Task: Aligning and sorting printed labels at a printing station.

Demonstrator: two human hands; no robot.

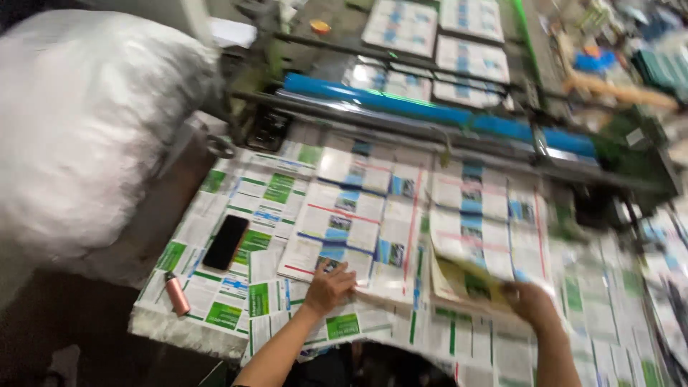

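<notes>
While the head camera looks down, the left hand (328, 287) lies flat, fingers spread and open, pressing on a printed sheet (337, 229) with blue and red panels that rests on the bench (186, 326). That sheet lies flat, its long axis running away from the person toward the machine, tilted slightly rightward. The right hand (529, 301) is blurred — it appears closed on the near edge of a stack of printed sheets (487, 222), whose lower corner curls up showing a yellowish underside; the stack's long axis also runs away from the person.

More green-and-white printed sheets (251, 193) cover the bench all around. To the left of the left hand lie a black phone (226, 242), pointing away and slightly right, and a small pink lighter (177, 294) nearer the bench edge. Beyond the sheets stands a green machine (631, 154) with a blue roller (430, 111) running crosswise — it bounds the far side. A large white sack (86, 122) fills the left.
</notes>
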